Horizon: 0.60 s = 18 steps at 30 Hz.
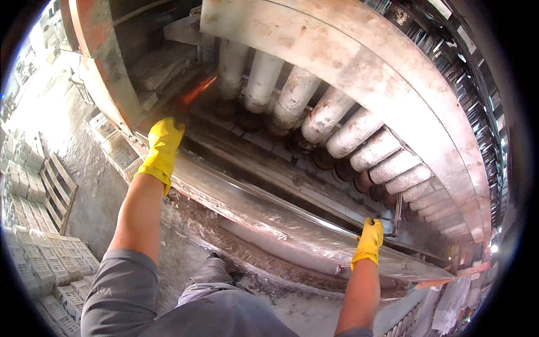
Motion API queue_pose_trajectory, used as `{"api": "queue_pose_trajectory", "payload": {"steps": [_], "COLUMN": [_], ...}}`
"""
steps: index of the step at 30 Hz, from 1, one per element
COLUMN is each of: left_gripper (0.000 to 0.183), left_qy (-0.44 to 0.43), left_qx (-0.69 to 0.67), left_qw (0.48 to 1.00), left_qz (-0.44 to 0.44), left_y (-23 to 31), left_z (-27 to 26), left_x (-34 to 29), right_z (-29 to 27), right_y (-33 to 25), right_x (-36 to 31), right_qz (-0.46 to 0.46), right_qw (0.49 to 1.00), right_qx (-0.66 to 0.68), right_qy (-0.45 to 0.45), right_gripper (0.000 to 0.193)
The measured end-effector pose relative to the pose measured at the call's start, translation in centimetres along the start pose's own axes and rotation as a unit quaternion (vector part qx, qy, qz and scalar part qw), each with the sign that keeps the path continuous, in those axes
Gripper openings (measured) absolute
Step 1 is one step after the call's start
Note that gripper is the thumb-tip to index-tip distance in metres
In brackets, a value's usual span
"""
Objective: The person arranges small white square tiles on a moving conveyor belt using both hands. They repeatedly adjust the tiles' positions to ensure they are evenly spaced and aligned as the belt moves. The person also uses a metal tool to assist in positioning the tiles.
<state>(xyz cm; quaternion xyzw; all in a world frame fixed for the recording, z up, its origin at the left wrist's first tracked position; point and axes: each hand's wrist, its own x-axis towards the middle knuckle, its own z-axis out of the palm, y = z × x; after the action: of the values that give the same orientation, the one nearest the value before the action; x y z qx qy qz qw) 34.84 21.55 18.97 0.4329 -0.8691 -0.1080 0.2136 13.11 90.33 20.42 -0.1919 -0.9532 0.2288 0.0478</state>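
My left hand [165, 137], in a yellow rubber glove, is at the left end of a long metal ledge [247, 188] on the machine's front. Its fingers are curled, and whatever is in them is hidden. Farther right, my right hand [369, 238], gloved the same way, is closed at the ledge's inner edge. Close by its fingertips stands a small metal bracket [392, 222]; I cannot make out what the fingers grip. Behind the ledge runs a row of thick, pale, stained cylinders [297, 98], slanting down into a dark trough.
An orange glow [199, 90] shows inside the machine at the left. A broad, stained metal hood [359, 48] arches above the cylinders. Plastic crates [120, 149] stand on the floor beside the machine; stacked crates [42, 253] and a wooden pallet [56, 188] are at far left.
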Motion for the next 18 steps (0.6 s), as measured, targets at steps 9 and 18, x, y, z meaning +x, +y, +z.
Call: {"api": "queue_pose_trajectory", "payload": {"steps": [9,18], "left_gripper": [0.046,0.051], "left_qy": [0.019,-0.025], "left_qx": [0.012,0.032], "left_qw": [1.000,0.999], "left_qz": [0.013,0.003], "left_y": [-1.6,-1.5], "left_z": [-0.3,-1.6], "left_x": [-1.9,-3.3], "right_z": [-0.2,-0.1], "right_y": [1.7,3.2], "right_x": [-2.3,-3.2], "right_qz": [0.005,-0.024], "right_qw": [0.999,0.999], "right_qx": [0.032,0.036], "right_qy": [-0.008,0.010], "right_gripper": [0.047,0.048]}}
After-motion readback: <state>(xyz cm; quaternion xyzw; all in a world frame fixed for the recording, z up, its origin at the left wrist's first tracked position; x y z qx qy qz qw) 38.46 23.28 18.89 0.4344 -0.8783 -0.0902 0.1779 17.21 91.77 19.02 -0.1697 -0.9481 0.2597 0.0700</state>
